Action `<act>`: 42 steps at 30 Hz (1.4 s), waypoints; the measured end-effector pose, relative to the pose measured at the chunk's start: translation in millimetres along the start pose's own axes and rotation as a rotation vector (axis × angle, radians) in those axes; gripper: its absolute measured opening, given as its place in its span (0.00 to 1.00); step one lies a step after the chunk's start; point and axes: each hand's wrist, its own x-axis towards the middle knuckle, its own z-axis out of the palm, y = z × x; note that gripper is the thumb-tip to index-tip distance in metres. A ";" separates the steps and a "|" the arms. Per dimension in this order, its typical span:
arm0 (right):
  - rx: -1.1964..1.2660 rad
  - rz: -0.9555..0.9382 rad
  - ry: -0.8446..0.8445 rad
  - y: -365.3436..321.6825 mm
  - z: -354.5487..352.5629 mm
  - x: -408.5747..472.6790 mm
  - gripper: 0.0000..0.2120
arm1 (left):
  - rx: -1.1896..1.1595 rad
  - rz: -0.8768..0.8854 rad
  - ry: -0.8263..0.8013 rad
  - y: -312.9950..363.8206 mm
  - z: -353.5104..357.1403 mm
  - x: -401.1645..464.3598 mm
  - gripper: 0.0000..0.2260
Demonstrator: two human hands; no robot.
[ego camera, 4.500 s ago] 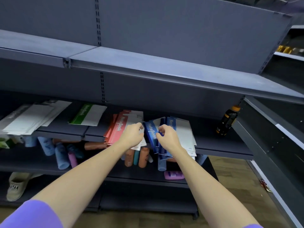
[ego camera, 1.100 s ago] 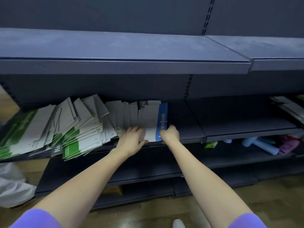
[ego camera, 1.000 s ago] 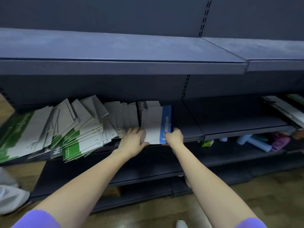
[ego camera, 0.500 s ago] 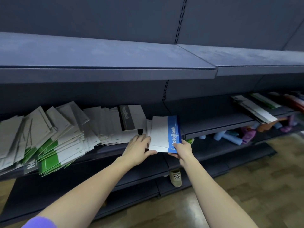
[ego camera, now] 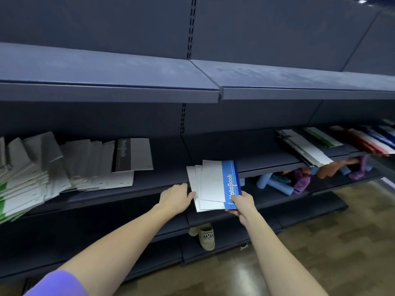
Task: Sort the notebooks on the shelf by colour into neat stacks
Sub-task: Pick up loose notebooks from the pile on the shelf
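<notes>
Small stack of blue notebooks (ego camera: 215,184), white covers with blue spine band reading "NoteBook", fanned slightly, held at the near edge of the middle shelf (ego camera: 162,180) and overhanging it. Right hand (ego camera: 242,205) pinches the stack's near right corner, thumb on top. Left hand (ego camera: 176,197) has fingers extended, tips touching the stack's left edge, gripping nothing. Left along the shelf: grey notebook (ego camera: 132,153) atop a spread pile of white notebooks (ego camera: 64,167). Far right: more mixed-colour notebooks (ego camera: 333,144).
</notes>
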 end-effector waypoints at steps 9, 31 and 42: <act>-0.058 -0.087 -0.058 -8.9 -97.0 44.4 0.09 | -0.366 -0.145 -0.161 99.7 40.2 33.0 0.23; 0.054 -0.149 0.294 -48.3 -221.3 99.4 0.06 | -1.002 0.069 -0.102 278.9 55.7 129.4 0.13; -0.021 -0.173 0.238 -83.3 -328.5 192.7 0.07 | -1.036 0.028 -0.012 397.4 71.0 186.7 0.10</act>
